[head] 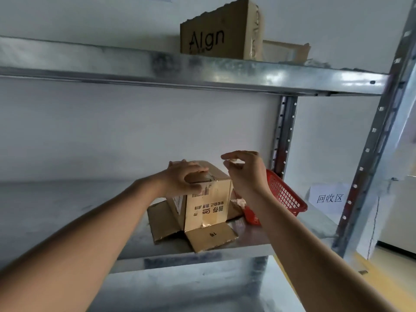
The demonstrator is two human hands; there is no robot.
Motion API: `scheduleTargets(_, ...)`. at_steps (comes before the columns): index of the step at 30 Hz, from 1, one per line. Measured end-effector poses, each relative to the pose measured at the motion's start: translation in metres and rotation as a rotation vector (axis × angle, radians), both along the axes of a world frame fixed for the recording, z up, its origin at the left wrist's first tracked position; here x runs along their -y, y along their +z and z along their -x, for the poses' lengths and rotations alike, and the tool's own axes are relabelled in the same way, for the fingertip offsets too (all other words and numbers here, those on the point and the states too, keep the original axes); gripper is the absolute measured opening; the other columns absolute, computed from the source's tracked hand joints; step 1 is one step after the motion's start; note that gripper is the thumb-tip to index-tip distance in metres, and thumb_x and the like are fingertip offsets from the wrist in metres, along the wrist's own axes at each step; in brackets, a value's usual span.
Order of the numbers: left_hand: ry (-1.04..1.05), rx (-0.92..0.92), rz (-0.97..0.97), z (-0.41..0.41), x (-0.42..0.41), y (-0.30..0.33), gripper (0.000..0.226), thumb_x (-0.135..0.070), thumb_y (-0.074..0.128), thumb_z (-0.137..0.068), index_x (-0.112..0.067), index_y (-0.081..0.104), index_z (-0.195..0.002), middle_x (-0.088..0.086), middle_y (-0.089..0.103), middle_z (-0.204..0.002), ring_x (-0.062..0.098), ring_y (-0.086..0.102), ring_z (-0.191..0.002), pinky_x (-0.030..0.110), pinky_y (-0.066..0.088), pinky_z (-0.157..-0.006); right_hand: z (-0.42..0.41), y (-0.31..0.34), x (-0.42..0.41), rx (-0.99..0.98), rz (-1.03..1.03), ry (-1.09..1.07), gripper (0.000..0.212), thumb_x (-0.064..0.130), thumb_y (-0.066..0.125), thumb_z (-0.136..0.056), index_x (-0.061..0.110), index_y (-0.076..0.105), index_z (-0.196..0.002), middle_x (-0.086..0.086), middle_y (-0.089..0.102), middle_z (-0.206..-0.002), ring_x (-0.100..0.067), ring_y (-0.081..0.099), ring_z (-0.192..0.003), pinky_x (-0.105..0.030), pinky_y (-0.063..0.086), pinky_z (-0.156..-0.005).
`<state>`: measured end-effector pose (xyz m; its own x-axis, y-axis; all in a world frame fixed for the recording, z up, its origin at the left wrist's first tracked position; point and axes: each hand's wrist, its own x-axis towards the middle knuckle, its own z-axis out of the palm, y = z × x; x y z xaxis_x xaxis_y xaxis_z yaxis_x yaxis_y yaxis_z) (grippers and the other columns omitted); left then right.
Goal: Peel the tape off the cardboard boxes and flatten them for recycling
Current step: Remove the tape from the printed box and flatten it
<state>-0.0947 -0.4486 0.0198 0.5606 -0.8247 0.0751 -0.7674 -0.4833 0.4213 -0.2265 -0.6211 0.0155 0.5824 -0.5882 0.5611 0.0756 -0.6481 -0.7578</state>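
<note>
A small brown cardboard box (208,208) with printed text stands upside down on the metal shelf (67,212), its lower flaps spread flat on the shelf. My left hand (183,177) grips the box's top left edge, fingers curled over it. My right hand (244,172) is raised just right of the box top and pinches a small pale scrap of tape (234,162) between thumb and fingers. Clear tape (207,176) still shines along the box's top seam.
A red plastic basket (286,197) with crumpled tape in it sits right of the box. A paper sign (328,198) stands beyond the shelf post. On the upper shelf rests a torn "Align" cardboard box (219,33) and another carton behind it.
</note>
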Motion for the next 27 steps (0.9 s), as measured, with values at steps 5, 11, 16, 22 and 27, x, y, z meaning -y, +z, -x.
scheduleTargets(5,0.122,-0.115,0.001,0.013,0.014,0.013,0.055,-0.034,0.075,-0.088,-0.047,0.051,-0.136,-0.012,0.052,-0.124,0.017,0.051,-0.119,0.037,0.046,-0.098,0.021,-0.004,0.032,-0.045,-0.064,0.111,0.019,0.026,0.059,-0.104,0.028,0.076,-0.111,0.009,0.075,-0.098,-0.016,0.071,-0.076,-0.025,0.054,-0.059)
scheduleTargets(11,0.219,-0.165,0.025,0.024,0.031,0.019,0.064,-0.021,0.065,-0.065,-0.044,0.052,-0.123,0.002,0.058,-0.116,0.023,0.059,-0.104,0.042,0.056,-0.087,0.029,-0.011,0.052,-0.172,0.066,0.094,0.023,0.045,0.071,-0.094,0.027,0.070,-0.108,0.014,0.070,-0.075,0.000,0.066,-0.056,-0.008,0.039,-0.047)
scheduleTargets(16,0.207,-0.218,0.099,0.019,0.041,0.014,0.062,0.003,0.058,-0.074,-0.040,0.056,-0.118,0.008,0.054,-0.113,0.021,0.054,-0.092,0.035,0.047,-0.069,0.032,-0.017,0.073,-0.298,0.157,0.125,0.017,0.038,0.080,-0.088,0.021,0.078,-0.088,0.014,0.071,-0.075,-0.002,0.065,-0.058,-0.005,0.039,-0.048)
scheduleTargets(22,0.223,-0.230,0.129,0.014,0.044,0.009,0.066,0.008,0.055,-0.072,-0.038,0.056,-0.119,0.008,0.052,-0.116,0.020,0.050,-0.085,0.033,0.043,-0.063,0.029,-0.030,0.087,-0.519,0.115,0.220,0.020,0.038,0.077,-0.090,0.018,0.083,-0.093,0.004,0.076,-0.073,-0.005,0.065,-0.060,-0.018,0.051,-0.057)
scheduleTargets(27,0.221,-0.239,0.131,0.011,0.045,0.007,0.068,0.009,0.056,-0.071,-0.039,0.055,-0.120,0.007,0.052,-0.118,0.020,0.051,-0.087,0.032,0.043,-0.062,0.025,-0.037,0.098,-0.586,-0.086,0.213,0.015,0.014,0.074,-0.092,0.026,0.079,-0.098,0.003,0.075,-0.097,-0.015,0.069,-0.087,-0.028,0.060,-0.076)
